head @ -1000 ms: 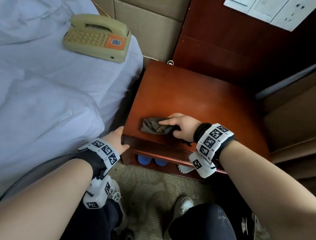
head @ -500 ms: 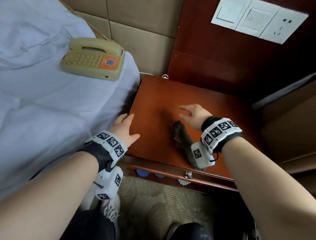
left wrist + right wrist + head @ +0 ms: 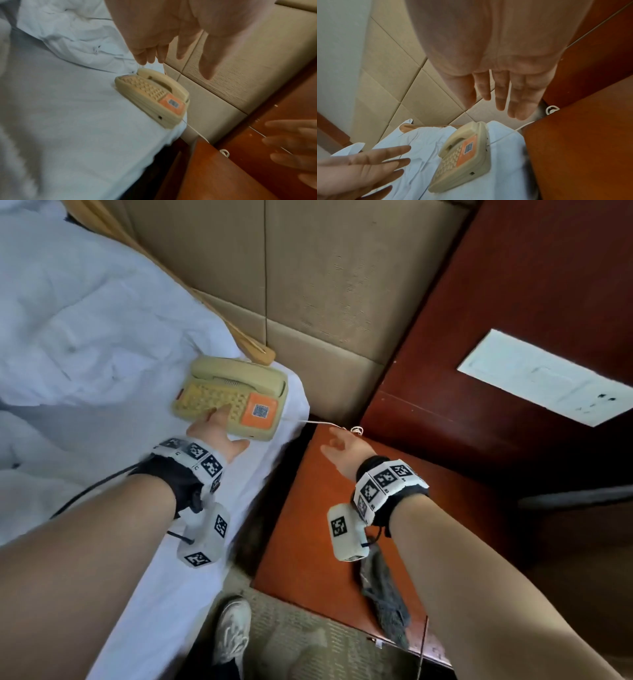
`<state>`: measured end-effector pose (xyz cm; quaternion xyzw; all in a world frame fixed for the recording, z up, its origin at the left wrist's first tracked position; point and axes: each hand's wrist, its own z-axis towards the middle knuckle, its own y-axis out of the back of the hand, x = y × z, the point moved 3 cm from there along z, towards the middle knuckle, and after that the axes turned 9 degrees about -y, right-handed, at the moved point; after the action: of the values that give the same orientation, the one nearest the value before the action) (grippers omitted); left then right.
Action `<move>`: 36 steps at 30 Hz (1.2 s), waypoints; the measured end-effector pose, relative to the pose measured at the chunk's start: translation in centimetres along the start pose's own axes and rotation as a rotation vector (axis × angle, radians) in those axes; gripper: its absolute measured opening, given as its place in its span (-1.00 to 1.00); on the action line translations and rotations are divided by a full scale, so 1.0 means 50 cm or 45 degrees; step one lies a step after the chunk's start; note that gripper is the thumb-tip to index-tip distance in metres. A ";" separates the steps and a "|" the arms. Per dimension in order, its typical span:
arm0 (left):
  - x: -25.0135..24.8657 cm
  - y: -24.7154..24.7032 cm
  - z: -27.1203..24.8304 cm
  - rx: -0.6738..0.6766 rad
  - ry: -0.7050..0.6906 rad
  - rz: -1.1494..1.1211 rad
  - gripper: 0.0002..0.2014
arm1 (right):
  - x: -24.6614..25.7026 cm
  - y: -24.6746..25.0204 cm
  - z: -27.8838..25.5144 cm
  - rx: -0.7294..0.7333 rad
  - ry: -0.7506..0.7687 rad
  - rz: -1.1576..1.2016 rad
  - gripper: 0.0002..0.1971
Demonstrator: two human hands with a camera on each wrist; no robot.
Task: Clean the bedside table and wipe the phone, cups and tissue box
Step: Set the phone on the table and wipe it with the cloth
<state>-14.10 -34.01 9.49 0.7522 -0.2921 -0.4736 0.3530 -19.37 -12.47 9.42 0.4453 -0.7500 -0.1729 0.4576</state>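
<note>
A beige desk phone [image 3: 230,397] with an orange label lies on the white bed sheet near the bed's corner, also seen as the phone [image 3: 152,96] and the phone [image 3: 464,157]. My left hand [image 3: 214,429] is stretched out open just in front of the phone, fingers straight, not gripping it. My right hand [image 3: 339,448] hovers open over the far left corner of the red-brown bedside table [image 3: 308,535]. A grey cloth [image 3: 385,594] lies loose on the table's near part, below my right wrist.
The phone's thin white cord [image 3: 322,423] runs from the phone to the table's back corner. A padded beige headboard [image 3: 308,285] and a wooden wall panel with white sockets [image 3: 548,378] stand behind. My shoe [image 3: 233,631] is on the carpet.
My right hand has let the cloth lie on the table and moved toward the far left corner. My left hand left the table edge and reached to the phone on the bed.
</note>
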 end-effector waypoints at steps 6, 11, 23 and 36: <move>0.113 0.071 0.163 0.054 0.115 0.024 -0.26 | 0.102 -0.082 0.133 0.074 -0.131 0.084 -0.47; 0.180 0.089 0.270 0.173 0.153 0.026 -0.25 | 0.141 -0.161 0.218 0.110 -0.207 0.187 -0.48; 0.212 0.060 0.374 0.152 0.155 -0.117 -0.35 | 0.145 -0.194 0.274 0.020 -0.233 0.419 -0.65; 0.182 0.033 0.360 0.249 0.143 -0.253 -0.03 | 0.076 -0.168 0.267 -0.091 -0.425 0.445 -0.49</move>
<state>-27.36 -46.58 0.79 0.8333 -0.2409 -0.4328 0.2454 -27.01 -22.17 -1.11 0.2576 -0.8742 -0.1889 0.3658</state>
